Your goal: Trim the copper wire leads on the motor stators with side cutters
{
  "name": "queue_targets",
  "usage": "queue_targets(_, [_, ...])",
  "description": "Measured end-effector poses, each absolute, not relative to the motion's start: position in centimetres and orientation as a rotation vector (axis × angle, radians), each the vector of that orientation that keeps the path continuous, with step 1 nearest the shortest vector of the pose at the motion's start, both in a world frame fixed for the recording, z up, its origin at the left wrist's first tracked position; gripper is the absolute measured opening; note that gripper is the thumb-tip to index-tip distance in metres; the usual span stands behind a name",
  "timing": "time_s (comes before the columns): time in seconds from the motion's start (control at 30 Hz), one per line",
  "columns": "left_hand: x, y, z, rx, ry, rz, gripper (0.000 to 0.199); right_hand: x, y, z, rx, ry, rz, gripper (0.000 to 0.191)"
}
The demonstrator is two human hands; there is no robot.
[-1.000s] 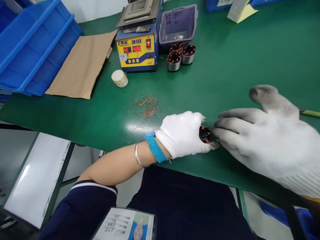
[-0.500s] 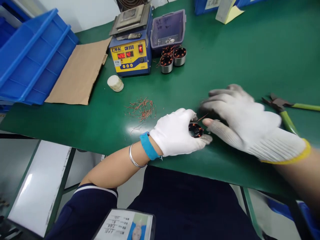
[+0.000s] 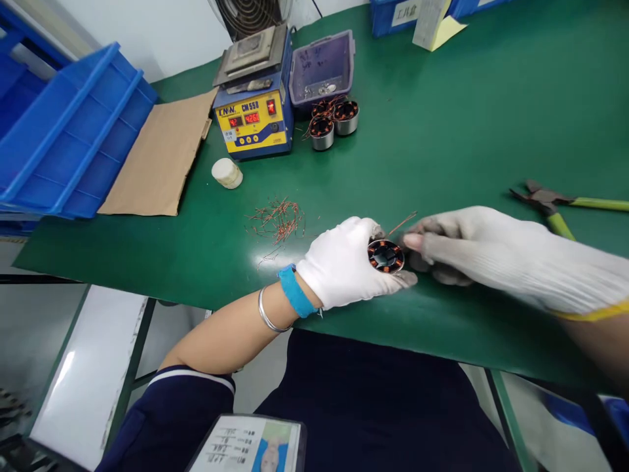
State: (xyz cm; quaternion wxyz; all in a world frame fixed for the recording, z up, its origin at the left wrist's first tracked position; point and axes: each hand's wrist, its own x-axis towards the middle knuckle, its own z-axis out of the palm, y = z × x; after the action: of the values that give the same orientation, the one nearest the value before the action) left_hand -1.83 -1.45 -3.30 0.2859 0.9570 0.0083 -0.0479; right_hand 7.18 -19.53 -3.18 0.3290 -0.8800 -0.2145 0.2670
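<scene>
My gloved left hand (image 3: pixel 346 265) is wrapped around a small round motor stator (image 3: pixel 386 256), black inside with copper windings, its open face turned up. A thin copper wire (image 3: pixel 403 223) sticks out past its upper right rim. On the right side, my gloved right hand (image 3: pixel 449 246) has its thumb and fingers pinched together close against the rim. Whatever lies between those fingertips is hidden. Cutting pliers (image 3: pixel 545 200) with green handles lie spread on the table beyond my right hand. A loose heap of copper wire bits (image 3: pixel 280 221) sits left of my left hand.
Several more stators (image 3: pixel 346 119) stand by a purple bin (image 3: pixel 322 65) and a blue-yellow soldering station (image 3: pixel 255 128). A white round container (image 3: pixel 227 173), a cardboard sheet (image 3: pixel 162 151) and a blue crate (image 3: pixel 73 131) are at left. The green table (image 3: pixel 466 118) extends right.
My right hand has turned and drawn its fingers together, closing in beside the stator's rim. My left hand keeps holding the stator. The view has shifted slightly.
</scene>
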Motion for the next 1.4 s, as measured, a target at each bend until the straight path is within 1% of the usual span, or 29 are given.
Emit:
queue_targets(0.03, [-1.8,-1.4,-3.4,2.569,0.01,-0.144,0.051,7.0,-18.7,-3.1,-2.173,-0.393,0.774,0.037])
queue_targets(0.07, [-1.8,-1.4,-3.4,2.578,0.008,-0.155,0.049,7.1,-18.0,-3.0,-2.079,-0.234,0.766,0.027])
queue_targets(0.13, [-1.8,-1.3,-3.5,2.575,-0.001,-0.15,0.048,7.9,-17.8,-2.6,-2.028,0.02,0.534,0.012])
queue_targets(0.17, [-1.8,-1.2,-3.5,2.558,-0.022,-0.147,0.05,8.3,-18.1,-2.4,-2.05,0.102,0.367,0.011])
queue_targets(0.23, [-1.7,-0.8,-3.4,2.502,-0.1,-0.153,0.06,8.7,-19.3,-2.0,-2.127,0.073,0.056,0.02])
queue_targets(0.3, [-1.5,-0.3,-3.3,2.436,-0.199,-0.161,0.066,8.2,-20.5,-1.9,-2.264,-0.283,-0.128,0.038])
queue_targets(0.33, [-1.4,0.0,-3.2,2.412,-0.234,-0.163,0.062,7.7,-20.8,-1.9,-2.332,-0.544,-0.175,0.047])
queue_targets(0.37, [-1.3,0.2,-3.1,2.399,-0.258,-0.16,0.054,7.2,-20.9,-2.1,-2.375,-0.823,-0.191,0.054])
queue_targets(0.4, [-1.3,0.3,-3.0,2.398,-0.274,-0.161,0.046,6.7,-20.8,-2.3,-2.394,-1.071,-0.177,0.06])
queue_targets(0.43, [-1.2,0.4,-3.0,2.407,-0.277,-0.168,0.038,6.4,-20.4,-2.5,-2.408,-1.258,-0.157,0.061])
queue_targets(0.5, [-1.0,0.4,-3.0,2.436,-0.257,-0.21,0.026,5.9,-19.7,-3.0,-2.45,-1.446,-0.078,0.055])
queue_targets(0.57, [-1.0,0.3,-2.9,2.463,-0.256,-0.267,0.015,5.9,-19.2,-3.4,-2.522,-1.431,0.026,0.046])
queue_targets(0.67, [-1.0,1.1,-2.1,2.543,-0.303,-0.269,0.016,5.9,-19.3,-3.4,-2.563,-1.398,0.095,0.04])
queue_targets(0.73, [-1.0,2.6,-1.4,2.656,-0.238,-0.174,0.017,5.9,-19.7,-3.1,-2.582,-1.397,0.109,0.041])
queue_targets(0.83, [-0.7,4.8,-0.6,2.656,0.025,0.182,0.015,5.8,-20.1,-2.9,-2.615,-1.341,0.149,0.045])
queue_targets(0.87, [-0.6,5.0,-0.5,2.565,0.06,0.3,0.015,5.8,-20.1,-3.0,-2.616,-1.324,0.169,0.046])
queue_targets(0.9, [-0.6,4.9,-0.6,2.473,0.031,0.347,0.016,5.8,-20.1,-3.1,-2.607,-1.316,0.182,0.047])
queue_targets(0.93, [-0.6,4.4,-0.7,2.425,-0.036,0.313,0.018,5.9,-20.1,-3.3,-2.59,-1.31,0.188,0.047])
queue_targets(1.0, [-0.8,2.6,-1.3,2.479,-0.215,0.065,0.022,6.0,-20.1,-3.7,-2.538,-1.315,0.182,0.044])
queue_targets(1.07, [-1.0,1.0,-1.7,2.578,-0.361,-0.23,0.019,6.1,-20.4,-4.0,-2.491,-1.343,0.179,0.04])
queue_targets(1.13, [-1.2,0.7,-1.5,2.504,-0.447,-0.424,0.016,6.2,-20.6,-4.2,-2.479,-1.38,0.188,0.038])
queue_targets(1.17, [-1.4,1.2,-1.2,2.412,-0.47,-0.488,0.016,6.2,-20.7,-4.2,-2.479,-1.397,0.184,0.038])
queue_targets(1.23, [-1.7,3.3,-0.2,2.193,-0.47,-0.507,0.015,6.0,-20.4,-3.9,-2.475,-1.42,0.179,0.039])
queue_targets(1.27, [-1.8,4.5,0.4,2.115,-0.439,-0.522,0.019,5.9,-20.1,-3.6,-2.474,-1.425,0.192,0.04])
queue_targets(1.3, [-1.9,5.7,0.8,2.034,-0.372,-0.388,0.026,5.8,-19.7,-3.3,-2.479,-1.424,0.219,0.04])
queue_targets(1.33, [-1.8,6.6,1.1,1.958,-0.306,-0.163,0.037,5.8,-19.5,-3.0,-2.489,-1.413,0.259,0.042])
queue_targets(1.37, [-1.6,7.0,1.1,1.905,-0.225,0.057,0.044,6.0,-19.5,-2.6,-2.515,-1.377,0.302,0.047])
queue_targets(1.4, [-1.3,7.1,0.9,1.873,-0.122,0.225,0.047,6.4,-19.8,-2.3,-2.553,-1.306,0.311,0.057])
